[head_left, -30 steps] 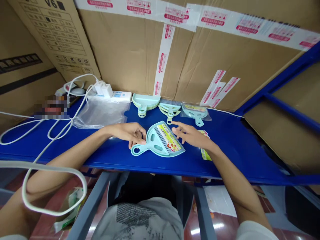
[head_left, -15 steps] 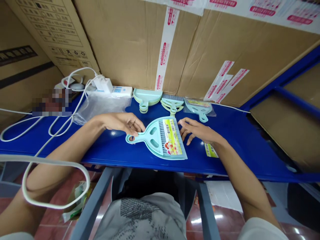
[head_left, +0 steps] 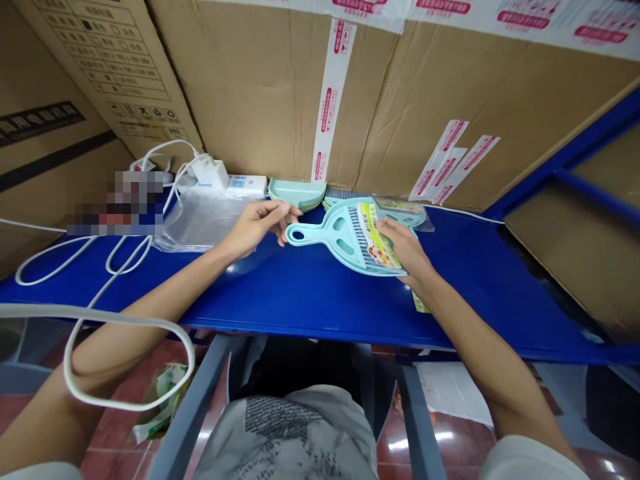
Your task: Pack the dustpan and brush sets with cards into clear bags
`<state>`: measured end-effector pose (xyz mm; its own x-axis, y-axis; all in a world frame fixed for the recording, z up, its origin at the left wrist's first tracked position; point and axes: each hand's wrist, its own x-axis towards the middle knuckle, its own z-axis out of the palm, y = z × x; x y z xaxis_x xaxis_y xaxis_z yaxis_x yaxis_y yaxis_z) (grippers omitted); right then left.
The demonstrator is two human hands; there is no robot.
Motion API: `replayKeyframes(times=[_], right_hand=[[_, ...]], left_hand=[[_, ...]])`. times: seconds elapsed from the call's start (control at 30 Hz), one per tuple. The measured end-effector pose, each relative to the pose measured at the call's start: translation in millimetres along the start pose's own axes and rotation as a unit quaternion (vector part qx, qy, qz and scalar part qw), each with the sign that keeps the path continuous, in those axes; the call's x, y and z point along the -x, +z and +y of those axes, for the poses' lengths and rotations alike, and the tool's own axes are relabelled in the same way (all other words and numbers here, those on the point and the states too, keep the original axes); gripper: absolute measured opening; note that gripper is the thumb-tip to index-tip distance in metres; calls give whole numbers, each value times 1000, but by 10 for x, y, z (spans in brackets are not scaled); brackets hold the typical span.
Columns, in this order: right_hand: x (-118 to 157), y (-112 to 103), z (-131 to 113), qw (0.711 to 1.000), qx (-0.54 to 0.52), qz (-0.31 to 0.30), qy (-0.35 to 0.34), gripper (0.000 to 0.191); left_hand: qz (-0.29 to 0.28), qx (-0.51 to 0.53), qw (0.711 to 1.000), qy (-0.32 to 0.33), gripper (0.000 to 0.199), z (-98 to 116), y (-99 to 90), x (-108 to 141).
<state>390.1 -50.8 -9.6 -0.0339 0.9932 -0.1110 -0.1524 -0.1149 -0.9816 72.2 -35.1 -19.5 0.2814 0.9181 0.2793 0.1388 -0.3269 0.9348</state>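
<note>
A pale turquoise dustpan [head_left: 350, 261] with a matching brush [head_left: 347, 235] nested in it is raised above the table, its handle pointing left. Around the brush bristles runs a yellow-green printed label card [head_left: 376, 235]. My right hand [head_left: 404, 248] grips the wide edge of the set, over the label's right side. Near the handle's ring end is my left hand [head_left: 267, 223], its fingers loosely bent and apart, with nothing seen in them. Behind the set, a stack of dustpans [head_left: 297, 193] stands against the cardboard.
Clear plastic bags [head_left: 197, 217] lie on the blue table [head_left: 280, 293] beside a white power strip [head_left: 247, 185]. White cables [head_left: 133, 320] loop over my left forearm. A bagged set [head_left: 403, 212] lies at the back right, and another label card [head_left: 419, 303] under my right wrist.
The dustpan and brush set has moved up and right, away from me. My right hand has closed on its wide edge, while my left hand has come off the handle.
</note>
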Motion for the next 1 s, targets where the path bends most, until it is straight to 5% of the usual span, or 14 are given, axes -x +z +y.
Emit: replayKeyframes(times=[0.07, 0.17, 0.43, 0.6, 0.77, 0.9, 0.93, 1.0], right_hand=[[-38, -59, -19, 999, -5, 12, -37, 28], [-138, -167, -38, 995, -18, 50, -86, 31], [-394, -415, -81, 976, -36, 145, -161, 24], [-438, -463, -55, 973, -31, 150, -175, 23], [-469, -479, -21, 973, -15, 138, -182, 31], [-477, -475, -11, 973, -13, 141, -180, 31], [-478, -474, -9, 974, -13, 140, -179, 31], [-481, -471, -4, 974, -14, 136, -180, 30]], left_hand=[[73, -178, 980, 52, 46, -129, -34, -55], [92, -353, 928, 77, 37, -303, -92, -126], [85, -344, 930, 93, 35, -421, -165, -200], [63, -372, 921, 98, 35, -325, -152, -205], [127, -515, 847, -24, 45, -30, -449, -134], [106, -616, 713, -318, 60, 58, -918, -65], [87, -605, 701, -367, 64, 30, -1034, -62], [61, -586, 721, -365, 70, -77, -1235, -68]])
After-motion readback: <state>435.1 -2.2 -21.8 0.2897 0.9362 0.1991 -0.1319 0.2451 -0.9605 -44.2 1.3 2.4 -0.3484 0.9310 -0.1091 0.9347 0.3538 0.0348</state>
